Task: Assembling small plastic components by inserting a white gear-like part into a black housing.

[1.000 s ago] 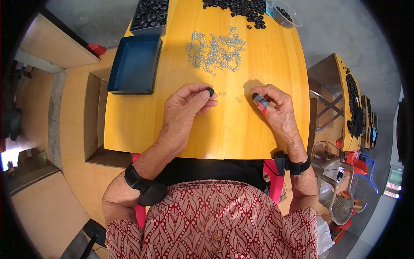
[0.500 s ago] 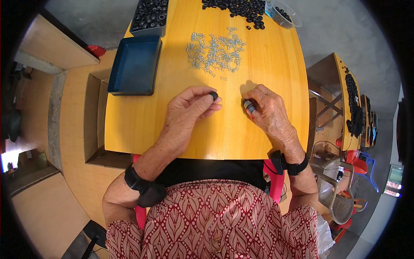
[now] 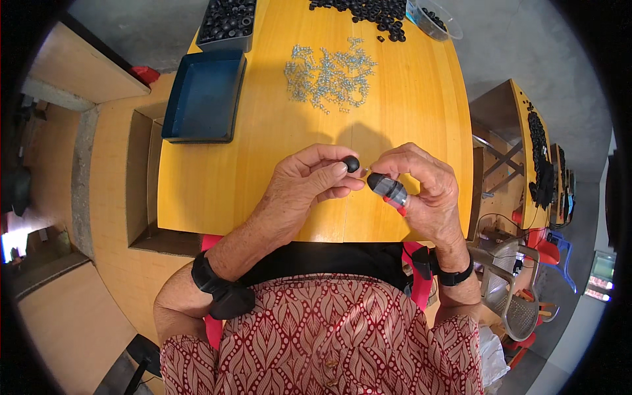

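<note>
Yellow wooden surface; dark blue tray along its left edge. Any lettering too small to read. Left hand: grip pinching rounded black cap. Right hand: grip pinching tiny silvery piece, just beside cap, above surface.

The table is honey yellow with a faint streaked grain. Over its near half, the rounded piece is plain black, and the thumb cover runs from black to grey bands with red. Past the table's centre, the tiny springs are silvery. At its left edge, the tray is dark blue. Off its near edge, the blouse carries tan leaf shapes and pale dots on deep red; the chair shows bright pink.
</note>
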A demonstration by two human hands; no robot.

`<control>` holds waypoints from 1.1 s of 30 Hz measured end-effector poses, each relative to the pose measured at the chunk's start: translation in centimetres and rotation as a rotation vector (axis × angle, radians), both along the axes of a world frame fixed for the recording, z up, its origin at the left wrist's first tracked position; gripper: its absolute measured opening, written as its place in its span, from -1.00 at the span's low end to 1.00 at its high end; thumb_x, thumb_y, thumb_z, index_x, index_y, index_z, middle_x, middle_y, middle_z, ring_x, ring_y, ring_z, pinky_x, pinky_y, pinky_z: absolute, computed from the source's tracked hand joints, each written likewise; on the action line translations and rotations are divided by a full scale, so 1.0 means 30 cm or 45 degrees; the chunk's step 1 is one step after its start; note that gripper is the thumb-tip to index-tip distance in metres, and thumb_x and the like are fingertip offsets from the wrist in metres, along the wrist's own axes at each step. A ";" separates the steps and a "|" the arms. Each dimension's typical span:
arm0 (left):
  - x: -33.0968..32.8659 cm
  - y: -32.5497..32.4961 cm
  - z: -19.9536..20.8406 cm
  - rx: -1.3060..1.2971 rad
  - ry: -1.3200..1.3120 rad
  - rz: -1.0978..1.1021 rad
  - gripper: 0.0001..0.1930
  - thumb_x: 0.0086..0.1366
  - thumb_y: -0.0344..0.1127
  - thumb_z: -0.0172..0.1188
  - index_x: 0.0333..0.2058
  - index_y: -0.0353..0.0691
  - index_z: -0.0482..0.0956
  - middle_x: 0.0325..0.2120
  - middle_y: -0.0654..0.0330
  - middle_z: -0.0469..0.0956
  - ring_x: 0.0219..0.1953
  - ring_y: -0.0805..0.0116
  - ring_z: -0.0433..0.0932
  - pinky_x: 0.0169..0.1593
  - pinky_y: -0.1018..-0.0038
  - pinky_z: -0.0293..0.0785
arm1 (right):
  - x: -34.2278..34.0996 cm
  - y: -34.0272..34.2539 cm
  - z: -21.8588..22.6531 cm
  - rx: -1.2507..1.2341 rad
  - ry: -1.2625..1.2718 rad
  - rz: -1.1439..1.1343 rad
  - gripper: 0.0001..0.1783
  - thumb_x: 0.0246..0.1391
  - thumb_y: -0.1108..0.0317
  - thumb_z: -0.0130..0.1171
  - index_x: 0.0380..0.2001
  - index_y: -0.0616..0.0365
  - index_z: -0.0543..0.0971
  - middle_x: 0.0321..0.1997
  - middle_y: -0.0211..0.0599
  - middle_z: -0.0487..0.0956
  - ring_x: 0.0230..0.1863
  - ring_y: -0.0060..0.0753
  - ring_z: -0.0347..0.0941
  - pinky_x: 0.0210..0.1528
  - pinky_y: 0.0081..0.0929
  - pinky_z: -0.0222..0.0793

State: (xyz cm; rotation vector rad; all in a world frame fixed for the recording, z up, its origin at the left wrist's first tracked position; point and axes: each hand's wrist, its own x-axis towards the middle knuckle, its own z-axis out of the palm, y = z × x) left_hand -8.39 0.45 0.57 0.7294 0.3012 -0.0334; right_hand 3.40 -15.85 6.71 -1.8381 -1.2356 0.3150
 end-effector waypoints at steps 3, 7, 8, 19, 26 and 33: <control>-0.004 0.000 -0.005 -0.069 0.003 -0.015 -0.74 0.32 -0.33 0.14 -0.05 -0.25 0.49 -0.20 0.18 0.59 -0.16 0.39 0.62 -0.11 0.60 0.53 | -0.003 -0.001 -0.004 0.005 0.028 0.008 -0.79 -0.12 0.57 0.32 -0.33 0.20 0.58 -0.39 -0.33 0.54 -0.41 -0.48 0.46 -0.35 -0.58 0.39; -0.002 -0.004 -0.010 -0.109 0.013 -0.006 -0.74 0.31 -0.33 0.16 -0.05 -0.24 0.50 -0.21 0.19 0.60 -0.17 0.41 0.62 -0.11 0.60 0.53 | -0.018 -0.003 -0.014 0.010 0.050 -0.021 -0.77 -0.12 0.56 0.33 -0.31 0.19 0.59 -0.38 -0.32 0.54 -0.40 -0.46 0.47 -0.34 -0.58 0.40; -0.002 -0.006 -0.009 -0.094 0.021 0.006 -0.75 0.31 -0.34 0.16 -0.06 -0.24 0.51 -0.22 0.20 0.60 -0.19 0.43 0.62 -0.11 0.60 0.53 | -0.021 0.000 -0.020 0.010 0.052 -0.022 -0.77 -0.12 0.56 0.33 -0.31 0.19 0.59 -0.38 -0.32 0.54 -0.40 -0.46 0.47 -0.34 -0.58 0.40; 0.002 -0.012 -0.009 -0.023 0.067 0.004 -0.75 0.29 -0.33 0.18 -0.07 -0.23 0.51 -0.24 0.22 0.58 -0.22 0.46 0.61 -0.12 0.60 0.54 | -0.022 -0.006 -0.043 0.019 -0.011 -0.073 -0.73 -0.15 0.59 0.33 -0.29 0.21 0.58 -0.44 -0.31 0.52 -0.44 -0.45 0.46 -0.36 -0.57 0.40; 0.002 -0.021 -0.030 0.028 0.034 0.012 -0.76 0.29 -0.37 0.18 -0.08 -0.27 0.50 -0.22 0.20 0.57 -0.19 0.46 0.60 -0.10 0.59 0.54 | -0.011 0.001 -0.031 -0.047 -0.052 -0.019 -0.72 -0.14 0.55 0.34 -0.27 0.21 0.57 -0.45 -0.29 0.53 -0.43 -0.39 0.49 -0.37 -0.51 0.42; 0.007 -0.023 -0.045 0.079 -0.027 0.024 -0.74 0.27 -0.47 0.18 -0.06 -0.27 0.51 -0.19 0.21 0.55 -0.17 0.50 0.55 -0.06 0.60 0.56 | 0.003 0.021 -0.021 -0.087 -0.149 0.083 -0.72 -0.12 0.53 0.32 -0.25 0.20 0.55 -0.41 -0.22 0.55 -0.38 -0.21 0.54 -0.33 -0.40 0.47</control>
